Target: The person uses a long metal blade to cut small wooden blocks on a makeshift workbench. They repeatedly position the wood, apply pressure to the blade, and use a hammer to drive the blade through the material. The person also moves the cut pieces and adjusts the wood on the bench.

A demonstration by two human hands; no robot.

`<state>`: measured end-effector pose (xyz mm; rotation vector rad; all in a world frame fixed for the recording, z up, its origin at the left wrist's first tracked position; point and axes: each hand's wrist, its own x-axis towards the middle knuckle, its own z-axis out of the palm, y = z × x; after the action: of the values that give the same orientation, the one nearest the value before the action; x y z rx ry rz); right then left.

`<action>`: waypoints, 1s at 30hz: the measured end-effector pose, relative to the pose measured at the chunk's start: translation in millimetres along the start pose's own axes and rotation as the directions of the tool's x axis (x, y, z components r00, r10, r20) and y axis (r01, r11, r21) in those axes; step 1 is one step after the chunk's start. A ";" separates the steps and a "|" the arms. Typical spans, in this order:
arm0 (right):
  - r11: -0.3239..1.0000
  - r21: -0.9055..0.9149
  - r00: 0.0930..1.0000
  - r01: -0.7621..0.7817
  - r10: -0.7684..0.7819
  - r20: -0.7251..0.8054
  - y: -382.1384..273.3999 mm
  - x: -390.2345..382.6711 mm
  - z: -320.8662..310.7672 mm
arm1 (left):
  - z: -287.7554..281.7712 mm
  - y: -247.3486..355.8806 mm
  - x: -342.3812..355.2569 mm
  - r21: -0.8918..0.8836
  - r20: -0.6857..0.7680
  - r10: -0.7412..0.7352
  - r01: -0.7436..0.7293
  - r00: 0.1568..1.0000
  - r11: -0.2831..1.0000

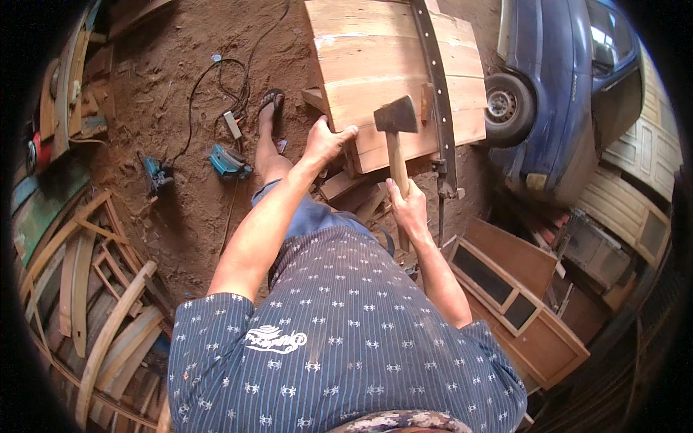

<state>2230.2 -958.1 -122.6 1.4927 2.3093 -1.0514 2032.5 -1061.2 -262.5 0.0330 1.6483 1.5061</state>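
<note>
A wide panel of pale joined boards (375, 65) lies before me, its near edge slanting. My left hand (328, 142) is closed at the panel's near left corner, with one digit stretched over the top and the other fingers partly hidden. In my right hand (408, 206) is a hammer (395, 115), gripped by its wooden handle. Its broad dark wedge-like head is raised over the near edge. A long dark bar clamp (435, 65) with holes crosses the panel, its screw end beyond the near edge. Beside the bar sits a small wood block (427, 102).
Two teal power tools (229, 162) (155, 173) lie with black cords on the dirt floor (195, 238) at left. Curved timber pieces (108, 339) are piled at lower left. A blue car (552, 86) stands at right, near wooden door panels (520, 303).
</note>
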 end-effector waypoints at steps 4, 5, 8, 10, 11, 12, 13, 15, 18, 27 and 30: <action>0.989 0.042 0.985 0.144 -0.139 -0.103 9.7 -3.6 12.1 | 10.0 0.9 -3.0 0.016 -0.085 -0.026 0.027 0.996 1.000; 0.987 -0.095 0.991 0.128 -0.132 -0.035 8.5 6.3 12.7 | 8.7 -26.3 14.1 -0.115 -0.048 -0.001 -0.005 0.999 0.993; 0.997 -0.055 0.997 -0.057 0.060 0.052 10.0 16.5 3.6 | 7.3 -20.5 11.5 -0.074 -0.025 -0.020 0.018 0.999 0.997; 0.990 0.143 1.000 -0.014 0.012 0.010 5.0 9.5 -2.7 | 9.6 -26.5 17.5 -0.132 -0.044 0.018 -0.023 0.999 0.991; 0.981 0.193 0.999 0.026 -0.019 -0.038 3.8 3.1 -2.9 | 11.4 -25.4 16.4 -0.161 -0.054 0.027 -0.036 0.998 0.986; 0.968 0.241 0.995 0.066 -0.046 -0.087 1.4 -0.9 -2.9 | 12.1 -23.3 17.6 -0.188 -0.055 0.017 -0.027 0.998 0.982; 0.932 0.340 0.989 0.125 -0.088 -0.121 -2.5 -1.7 -2.6 | 12.6 -20.8 19.8 -0.215 -0.056 0.007 -0.019 0.998 0.977; 0.933 0.328 0.982 0.146 -0.096 -0.162 3.4 -3.0 10.8 | 13.7 -10.5 12.1 -0.227 -0.054 -0.016 0.003 0.998 0.974; 0.992 -0.096 0.996 0.084 -0.085 -0.006 14.9 20.1 21.8 | 7.1 -26.8 25.8 -0.175 -0.029 -0.056 0.051 0.998 0.983; 0.950 0.273 0.983 0.152 -0.118 -0.139 10.7 0.2 8.7 | 8.2 -18.1 23.4 -0.251 -0.013 -0.075 0.069 0.997 0.966; 0.951 0.201 0.956 0.233 -0.186 -0.227 6.7 0.2 21.6 | 1.3 -20.6 27.1 -0.202 -0.016 -0.107 0.102 0.994 0.974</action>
<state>2231.4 -970.5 -141.5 1.5244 2.6163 -1.3117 2027.2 -1050.7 -294.4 -0.1825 1.4868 1.5907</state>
